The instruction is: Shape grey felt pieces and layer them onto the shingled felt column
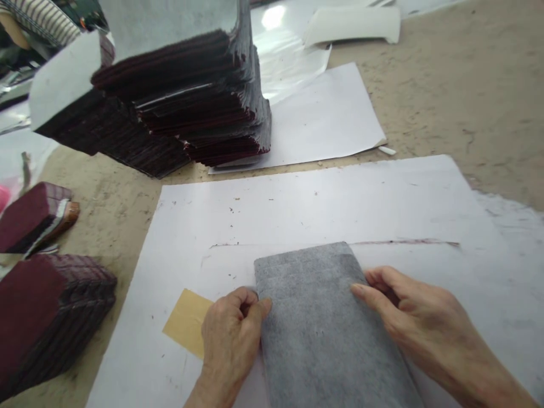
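Observation:
A flat grey, felt-like panel (314, 323) lies over white paper (289, 209) in front of me, its lower end cut off by the view. My left hand (236, 328) pinches its left edge, thumb on top and fingers curled beneath. On the opposite edge, my right hand (408, 311) grips with the thumb on the grey face and the fingers at the side. The panel's underside is hidden. Beside my left hand, and partly behind it, rests a tan square of paper (185, 317).
Tall stacks of dark maroon pieces with grey backing (204, 107) stand at the back left. Maroon bundles (55, 311) sit at the left, near a wood-backed brush (70, 218). Behind are another white sheet (323, 119) and a curved white piece (352, 25). A person's striped sleeve (51, 20) shows top left.

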The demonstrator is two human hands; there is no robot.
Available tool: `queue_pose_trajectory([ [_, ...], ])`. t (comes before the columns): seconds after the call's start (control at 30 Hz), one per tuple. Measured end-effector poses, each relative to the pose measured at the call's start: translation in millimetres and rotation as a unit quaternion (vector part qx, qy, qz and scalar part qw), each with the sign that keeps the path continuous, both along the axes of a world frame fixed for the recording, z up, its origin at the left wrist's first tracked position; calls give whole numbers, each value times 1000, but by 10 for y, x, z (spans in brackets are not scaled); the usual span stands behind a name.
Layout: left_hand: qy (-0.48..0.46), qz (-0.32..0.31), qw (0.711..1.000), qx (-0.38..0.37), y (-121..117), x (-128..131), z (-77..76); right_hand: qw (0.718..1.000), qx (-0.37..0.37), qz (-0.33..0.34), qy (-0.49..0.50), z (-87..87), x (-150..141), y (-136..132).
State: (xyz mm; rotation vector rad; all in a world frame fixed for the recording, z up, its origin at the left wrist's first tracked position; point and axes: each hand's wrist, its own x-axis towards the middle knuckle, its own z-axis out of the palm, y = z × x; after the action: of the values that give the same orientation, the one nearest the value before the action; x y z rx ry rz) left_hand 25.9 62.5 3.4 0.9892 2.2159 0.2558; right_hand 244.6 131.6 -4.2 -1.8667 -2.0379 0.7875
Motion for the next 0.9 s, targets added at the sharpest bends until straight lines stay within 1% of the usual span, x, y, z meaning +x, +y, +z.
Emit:
queue_pose_trajectory([
  [0.1,11,-10,1000,-6,-29,-15,-18,999,-42,-12,16,25,-21,-11],
  [0.27,15,-20,999,-28,-52,-23,-59,997,-31,-48,46,34,-43,-38],
  [0.4,33,-7,999,-8,-42,24,-15,997,-33,-58,50,23,-49,-43],
  [0.47,37,-1,999,-5,-27,43,11,997,-28,-66,36,13,-54,-50],
  [0.53,47,0,999,-17,-15,55,21,997,-2,-75,-2,-3,-64,-73],
  [0.57,55,-4,998,-27,-14,60,17,996,25,-77,-30,-14,-73,-91],
  [0.67,91,0,995,-37,-39,100,-17,980,151,-72,-111,-49,-122,-168],
  [0.73,124,23,992,-11,-71,155,-42,963,215,-65,-146,-66,-171,-221],
  [0.8,162,45,985,28,-102,219,-58,958,228,-65,-164,-68,-224,-256],
  [0.9,182,48,980,64,-125,285,-69,965,182,-82,-167,-40,-273,-249],
])
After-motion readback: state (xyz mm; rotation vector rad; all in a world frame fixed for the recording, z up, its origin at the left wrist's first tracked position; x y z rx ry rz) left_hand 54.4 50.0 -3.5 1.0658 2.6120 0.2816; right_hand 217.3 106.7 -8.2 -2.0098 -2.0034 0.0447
